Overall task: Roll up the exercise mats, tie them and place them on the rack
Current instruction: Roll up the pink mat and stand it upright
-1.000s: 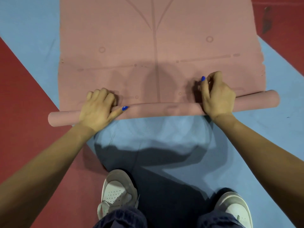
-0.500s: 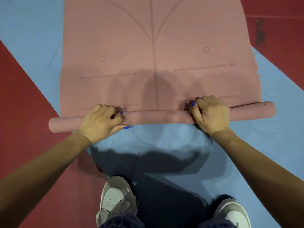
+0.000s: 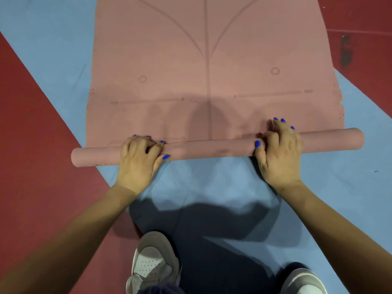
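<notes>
A pink exercise mat (image 3: pixel 207 60) lies flat on the floor and stretches away from me, with faint line markings on it. Its near end is wound into a thin roll (image 3: pixel 212 148) that runs across the view, slightly higher on the right. My left hand (image 3: pixel 140 160) grips the roll near its left end, fingers curled over the top and thumb on the near side. My right hand (image 3: pixel 280 151) holds the roll nearer its right end, its fingers draped over the top onto the flat mat and its thumb on the roll.
The floor is blue padding (image 3: pixel 212 183) with red padding (image 3: pixel 31 134) to the left and at the far right. My two pale shoes (image 3: pixel 152 266) stand close behind the roll at the bottom of the view. No rack or tie is in view.
The roll has turned a little further away from me over the flat mat. Both hands have shifted their hold on it, and the right fingers now reach further forward.
</notes>
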Action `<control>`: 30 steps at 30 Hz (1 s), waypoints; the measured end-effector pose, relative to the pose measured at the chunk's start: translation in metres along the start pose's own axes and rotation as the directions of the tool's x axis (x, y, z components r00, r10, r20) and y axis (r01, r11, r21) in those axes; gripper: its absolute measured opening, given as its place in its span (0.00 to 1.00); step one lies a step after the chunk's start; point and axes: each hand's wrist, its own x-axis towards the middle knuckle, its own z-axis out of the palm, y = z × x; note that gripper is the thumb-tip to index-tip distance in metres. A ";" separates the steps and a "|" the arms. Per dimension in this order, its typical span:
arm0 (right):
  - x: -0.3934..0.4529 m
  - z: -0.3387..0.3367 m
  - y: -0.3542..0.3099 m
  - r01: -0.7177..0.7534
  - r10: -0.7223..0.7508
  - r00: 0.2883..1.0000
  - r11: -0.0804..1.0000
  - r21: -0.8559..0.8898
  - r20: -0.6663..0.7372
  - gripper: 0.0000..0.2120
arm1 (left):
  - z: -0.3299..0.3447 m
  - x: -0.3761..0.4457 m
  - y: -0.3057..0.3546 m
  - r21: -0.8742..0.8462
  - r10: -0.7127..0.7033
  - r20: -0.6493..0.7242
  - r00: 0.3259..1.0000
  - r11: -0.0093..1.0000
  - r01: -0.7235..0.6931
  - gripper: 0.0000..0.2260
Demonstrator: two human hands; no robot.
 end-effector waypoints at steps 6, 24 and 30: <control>0.013 -0.002 -0.004 -0.052 0.065 0.989 0.994 -0.099 0.130 0.21 | -0.003 0.013 -0.005 0.038 -0.013 0.130 0.991 0.999 0.008 0.26; 0.113 0.004 -0.009 -0.095 0.157 0.921 0.978 -0.185 0.356 0.25 | 0.000 0.095 -0.036 -0.020 0.363 -0.015 0.932 0.932 -0.363 0.12; 0.111 0.007 -0.012 -0.052 0.086 0.976 0.985 -0.167 0.201 0.25 | -0.008 0.092 -0.036 0.024 0.468 0.012 0.884 0.883 -0.468 0.16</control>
